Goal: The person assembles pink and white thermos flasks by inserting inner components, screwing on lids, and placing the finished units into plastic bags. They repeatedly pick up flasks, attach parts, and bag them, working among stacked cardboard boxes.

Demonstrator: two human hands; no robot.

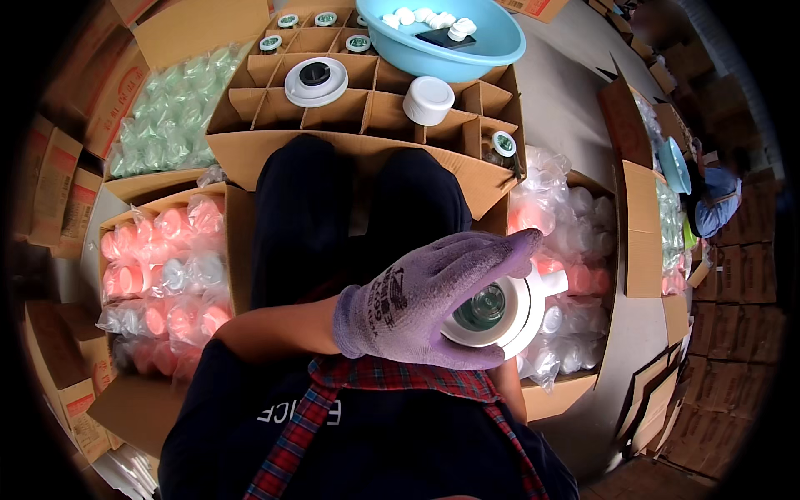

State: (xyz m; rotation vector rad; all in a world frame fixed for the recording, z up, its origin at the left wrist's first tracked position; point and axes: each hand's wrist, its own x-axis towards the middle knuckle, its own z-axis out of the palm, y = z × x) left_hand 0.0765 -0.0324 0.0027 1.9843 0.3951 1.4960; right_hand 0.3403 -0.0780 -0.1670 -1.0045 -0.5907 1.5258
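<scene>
My left hand (433,296), in a purple-grey work glove, reaches across my lap from the left. Its thumb and fingers spread around the rim of a white vacuum flask (523,321), whose round mouth faces up. Greenish clear glass shows inside that mouth, and a white stub juts from its right side. Part of my right forearm (507,387) shows below the flask; the right hand itself is hidden behind the flask and the glove. Ahead of my knees, a divided cardboard box (333,137) carries a white disc-shaped part with a black knob (315,79) and a white cap (429,102).
A light blue basin (492,54) with small white pieces and a flat black object rests on the box's far side. Open cartons of bagged pink and clear cups (171,275) flank me, with bagged green ones (171,108) at far left. Stacked cartons (742,333) and another person (718,200) are at right.
</scene>
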